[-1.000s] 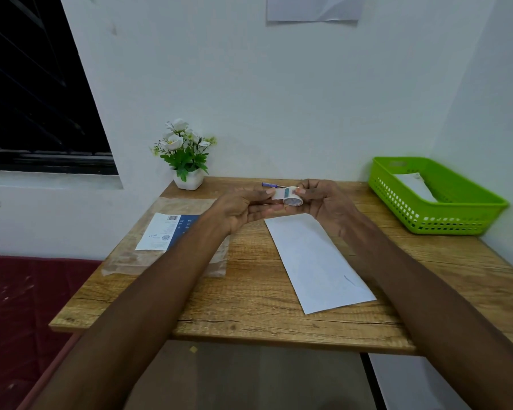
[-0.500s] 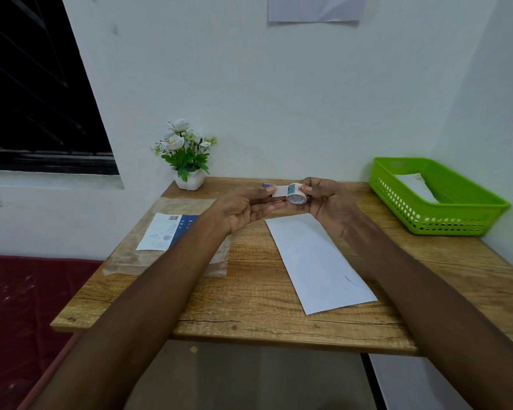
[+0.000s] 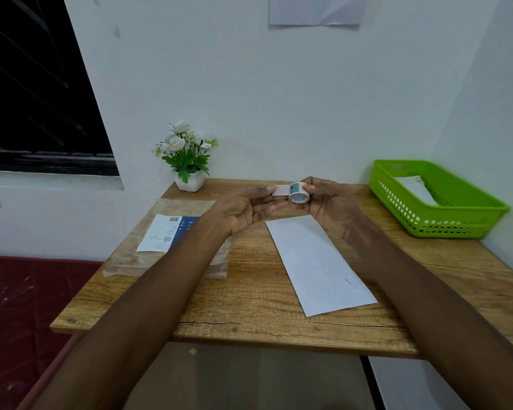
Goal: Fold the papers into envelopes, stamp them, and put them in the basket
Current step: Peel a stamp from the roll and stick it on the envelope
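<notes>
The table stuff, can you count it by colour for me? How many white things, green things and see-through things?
White: 4, the folded envelope, the stamp roll, the flower pot, the envelope in the basket
Green: 1, the basket
See-through: 1, the plastic bag
Total: 6

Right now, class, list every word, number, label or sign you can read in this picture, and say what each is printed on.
No text here can be read.
White and blue card in the clear bag: barcode, small print and a round seal, too small to read.
Roll of stamps held by both hands: a blue-green print, too blurred.
Envelope in the green basket: faint marks at one corner, unreadable.
</notes>
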{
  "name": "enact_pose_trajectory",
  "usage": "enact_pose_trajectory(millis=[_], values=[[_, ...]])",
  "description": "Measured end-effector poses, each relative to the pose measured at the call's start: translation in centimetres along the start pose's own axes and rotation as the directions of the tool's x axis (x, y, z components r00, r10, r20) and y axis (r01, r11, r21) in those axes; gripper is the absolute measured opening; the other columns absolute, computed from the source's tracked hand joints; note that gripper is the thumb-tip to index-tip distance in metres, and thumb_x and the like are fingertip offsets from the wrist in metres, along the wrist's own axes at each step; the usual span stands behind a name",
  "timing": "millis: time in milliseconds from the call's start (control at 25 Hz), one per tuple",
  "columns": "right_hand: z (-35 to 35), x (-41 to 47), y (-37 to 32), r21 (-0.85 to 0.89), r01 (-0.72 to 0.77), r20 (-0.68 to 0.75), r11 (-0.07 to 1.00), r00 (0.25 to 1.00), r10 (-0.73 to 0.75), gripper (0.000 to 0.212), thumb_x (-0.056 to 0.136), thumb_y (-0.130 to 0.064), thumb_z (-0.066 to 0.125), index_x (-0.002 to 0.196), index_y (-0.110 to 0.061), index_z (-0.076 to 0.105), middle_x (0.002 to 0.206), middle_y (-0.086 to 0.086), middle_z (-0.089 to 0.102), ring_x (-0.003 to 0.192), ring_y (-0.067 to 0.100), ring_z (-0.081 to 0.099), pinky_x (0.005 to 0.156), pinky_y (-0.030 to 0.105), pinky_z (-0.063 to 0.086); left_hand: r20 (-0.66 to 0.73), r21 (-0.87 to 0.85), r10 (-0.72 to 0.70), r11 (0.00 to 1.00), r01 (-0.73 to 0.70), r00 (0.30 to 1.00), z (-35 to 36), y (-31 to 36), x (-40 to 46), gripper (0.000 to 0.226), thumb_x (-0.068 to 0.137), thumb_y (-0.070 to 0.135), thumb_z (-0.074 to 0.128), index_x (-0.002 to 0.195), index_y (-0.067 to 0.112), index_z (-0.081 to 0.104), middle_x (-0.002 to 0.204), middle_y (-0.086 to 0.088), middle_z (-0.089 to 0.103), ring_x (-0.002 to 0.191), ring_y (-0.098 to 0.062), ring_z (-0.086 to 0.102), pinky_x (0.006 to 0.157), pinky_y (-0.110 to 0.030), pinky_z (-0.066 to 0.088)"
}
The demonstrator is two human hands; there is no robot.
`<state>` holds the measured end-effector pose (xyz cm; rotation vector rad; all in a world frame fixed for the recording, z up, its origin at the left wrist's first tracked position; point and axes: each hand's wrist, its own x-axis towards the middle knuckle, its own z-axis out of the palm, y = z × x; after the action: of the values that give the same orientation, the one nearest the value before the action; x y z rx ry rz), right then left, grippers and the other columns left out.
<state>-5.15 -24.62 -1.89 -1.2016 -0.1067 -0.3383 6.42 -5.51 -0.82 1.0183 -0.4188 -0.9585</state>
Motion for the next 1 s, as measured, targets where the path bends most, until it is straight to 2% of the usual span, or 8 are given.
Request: enact_pose_trajectory(millis=[80, 200, 240, 400, 560, 640, 840, 1000], values=[[-0.2, 0.0, 0.0, 0.005, 0.0, 0.004, 1.0, 1.0, 0.0, 0.013, 0.09, 0.001, 0.05, 0.084, 0.006, 0.06, 0.095, 0.026, 0.069, 0.108, 0.048, 0.055, 0.084, 0.043, 0.061, 0.025, 0.0, 0.0, 1.0, 0.0, 1.0, -0.1, 0.0, 0.0, 0.045, 0.079, 0.01, 0.079, 0.119, -0.005, 0.065, 0.116, -0.028, 0.073, 0.102, -0.032, 0.077, 0.064, -0.026, 0.064], [-0.4, 0.1, -0.4, 0.02, -0.009, -0.005, 1.0, 1.0, 0.009, 0.007, 0.081, 0.0, 0.054, 0.082, 0.005, 0.059, 0.093, 0.024, 0.064, 0.109, 0.049, 0.051, 0.104, 0.061, 0.047, 0.105, -0.044, -0.025, 0.999, 0.03, 0.994, -0.4, 0.3, -0.1, 0.036, 0.082, 0.014, 0.079, 0.112, -0.005, 0.072, 0.121, -0.029, 0.071, 0.111, -0.037, 0.073, 0.069, -0.029, 0.065], [-0.5, 0.0, -0.7, 0.016, -0.021, -0.011, 1.0, 1.0, 0.021, 0.008, 0.079, -0.002, 0.054, 0.084, 0.004, 0.057, 0.095, 0.024, 0.062, 0.104, 0.047, 0.054, 0.104, 0.061, 0.046, 0.132, -0.042, -0.032, 0.998, 0.038, 0.991, -0.4, 0.4, -0.2, 0.035, 0.083, 0.019, 0.08, 0.109, -0.004, 0.075, 0.122, -0.029, 0.071, 0.115, -0.038, 0.071, 0.072, -0.03, 0.065], [-0.5, -0.4, -1.3, -0.157, -0.033, 0.0, 0.987, 0.999, 0.033, 0.011, 0.079, -0.004, 0.061, 0.089, 0.002, 0.061, 0.088, 0.02, 0.071, 0.081, 0.03, 0.07, 0.074, 0.036, 0.062, 0.111, 0.073, -0.005, 0.997, -0.003, 0.994, 0.1, 0.2, -0.2, 0.043, 0.081, 0.033, 0.086, 0.107, 0.001, 0.076, 0.118, -0.026, 0.073, 0.108, -0.034, 0.074, 0.072, -0.03, 0.065], [-0.3, -0.5, -1.2, -0.333, -0.022, 0.03, 0.943, 0.999, 0.033, 0.023, 0.082, -0.004, 0.068, 0.103, 0.005, 0.064, 0.099, 0.021, 0.071, 0.093, 0.032, 0.071, 0.081, 0.04, 0.063, 0.002, 0.289, 0.076, 0.954, -0.074, 0.997, 0.4, -0.7, 0.1, 0.042, 0.077, 0.034, 0.09, 0.109, 0.009, 0.076, 0.107, -0.015, 0.078, 0.09, -0.023, 0.077, 0.069, -0.028, 0.062], [-0.4, -0.4, -1.1, -0.349, -0.032, 0.033, 0.937, 0.998, 0.046, 0.025, 0.083, -0.004, 0.069, 0.106, 0.006, 0.065, 0.102, 0.021, 0.071, 0.098, 0.035, 0.07, 0.086, 0.045, 0.062, -0.011, 0.38, 0.107, 0.92, -0.095, 0.994, 0.4, -1.1, 0.3, 0.033, 0.071, 0.031, 0.091, 0.097, 0.013, 0.08, 0.1, -0.009, 0.079, 0.085, -0.017, 0.075, 0.066, -0.023, 0.059], [-0.9, -0.3, -0.9, -0.325, -0.067, -0.005, 0.943, 0.998, 0.069, 0.007, 0.081, -0.005, 0.073, 0.085, 0.0, 0.071, 0.092, 0.022, 0.074, 0.099, 0.038, 0.074, 0.087, 0.046, 0.063, -0.039, 0.427, 0.13, 0.899, -0.101, 0.991, 0.1, -1.2, 0.4, 0.033, 0.064, 0.027, 0.092, 0.091, 0.012, 0.083, 0.097, -0.009, 0.08, 0.082, -0.015, 0.077, 0.065, -0.021, 0.058], [-0.9, -0.3, -0.8, -0.345, -0.103, -0.001, 0.933, 0.994, 0.109, 0.011, 0.08, -0.005, 0.077, 0.08, 0.001, 0.068, 0.093, 0.024, 0.074, 0.098, 0.039, 0.074, 0.082, 0.039, 0.065, -0.062, 0.461, 0.135, 0.883, -0.091, 0.989, 0.0, -1.0, 0.3, 0.017, 0.077, 0.021, 0.089, 0.09, 0.013, 0.084, 0.1, -0.012, 0.081, 0.092, -0.023, 0.079, 0.06, -0.021, 0.059]])
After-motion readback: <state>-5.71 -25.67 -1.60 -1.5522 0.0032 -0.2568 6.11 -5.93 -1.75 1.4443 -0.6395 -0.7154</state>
